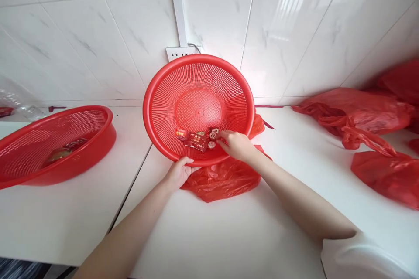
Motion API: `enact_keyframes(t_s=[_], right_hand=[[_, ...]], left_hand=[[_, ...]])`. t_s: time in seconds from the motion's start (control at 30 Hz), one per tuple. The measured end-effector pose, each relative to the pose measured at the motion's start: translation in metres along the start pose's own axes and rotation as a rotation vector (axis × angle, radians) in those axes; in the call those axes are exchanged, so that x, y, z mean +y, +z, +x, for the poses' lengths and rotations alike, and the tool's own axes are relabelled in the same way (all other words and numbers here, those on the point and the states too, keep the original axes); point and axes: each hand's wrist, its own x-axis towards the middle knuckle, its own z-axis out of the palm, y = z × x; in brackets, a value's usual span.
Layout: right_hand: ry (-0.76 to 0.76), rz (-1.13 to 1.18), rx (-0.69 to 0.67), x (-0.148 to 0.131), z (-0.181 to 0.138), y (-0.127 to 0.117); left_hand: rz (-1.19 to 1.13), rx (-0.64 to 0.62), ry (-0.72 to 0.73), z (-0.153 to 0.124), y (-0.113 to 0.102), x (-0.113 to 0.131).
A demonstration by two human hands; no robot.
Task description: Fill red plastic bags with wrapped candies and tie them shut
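A round red plastic sieve basket (pixel 199 83) is tilted up on the table, its inside facing me. My left hand (pixel 179 172) grips its lower rim, thumb over the edge. Inside, my right hand (pixel 236 144) has its fingers closed at the right edge of a small dark red packet (pixel 214 133); the fingertips are partly hidden. Beside that packet lie a larger red packet (pixel 196 140) with gold print, a small bright red one (pixel 181 134) and a small round-looking piece (pixel 211 144). A crumpled red plastic bag (pixel 225 181) lies under the basket.
Another red basket (pixel 81 161) with a few packets stands at left, near a clear plastic bottle (pixel 31 112). Several filled red plastic bags (pixel 360 104) lie at right. A power strip (pixel 176 53) sits against the tiled wall behind. A seam crosses the white table (pixel 229 235).
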Motion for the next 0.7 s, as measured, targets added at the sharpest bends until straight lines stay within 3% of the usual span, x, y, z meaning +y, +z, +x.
enact_keyframes(t_s=[0.13, 0.27, 0.47, 0.7], right_hand=[[-0.124, 0.056, 0.026, 0.0, -0.002, 0.01], [-0.208, 0.056, -0.018, 0.003, -0.005, 0.02], [-0.35, 0.237, -0.16, 0.008, -0.007, 0.008], [-0.429, 0.28, -0.152, 0.0, -0.012, 0.017]], left_hand=[[0.0, -0.071, -0.006, -0.002, 0.001, 0.001], [-0.004, -0.056, -0.007, -0.003, 0.003, -0.002], [-0.085, -0.059, -0.048, 0.0, -0.001, -0.002], [-0.107, -0.134, -0.077, 0.002, -0.004, -0.004]])
